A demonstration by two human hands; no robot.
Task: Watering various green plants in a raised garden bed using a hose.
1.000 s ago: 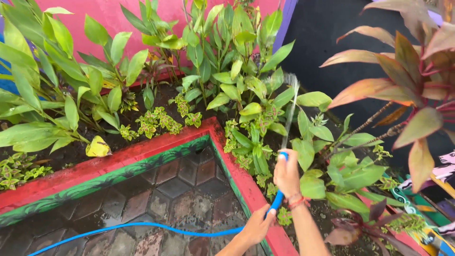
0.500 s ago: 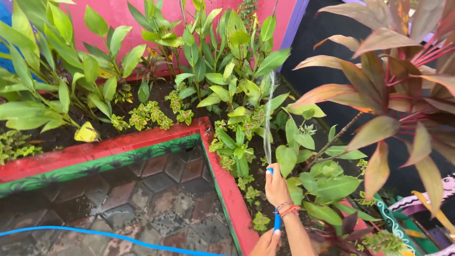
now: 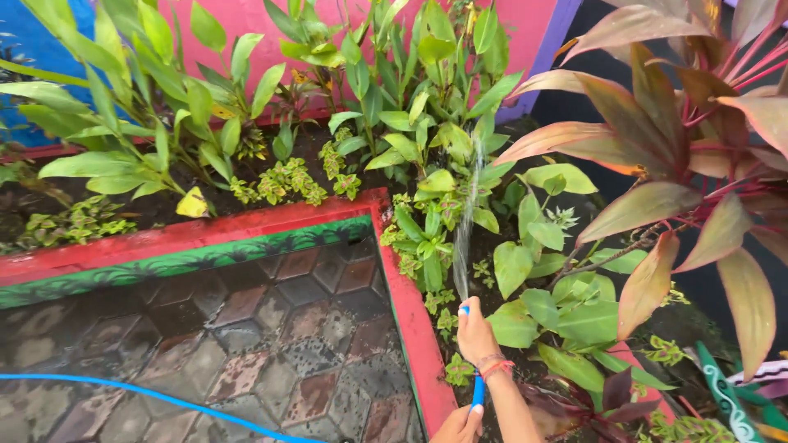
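Right hand wrapped round the end of the blue hose, grip closed on it, thumb over the nozzle; water jet sprays up and away into the green plants in the soil bed; left hand at bottom edge, partly cut off, fingers closed on the same hose just below the right wrist; red band on the right wrist; hose runs from the hands down out of view, then shows again across the wet hexagonal pavers at lower left; red kerb with green painted face separates pavers from bed; red-leaved plant on the right; pink wall behind.
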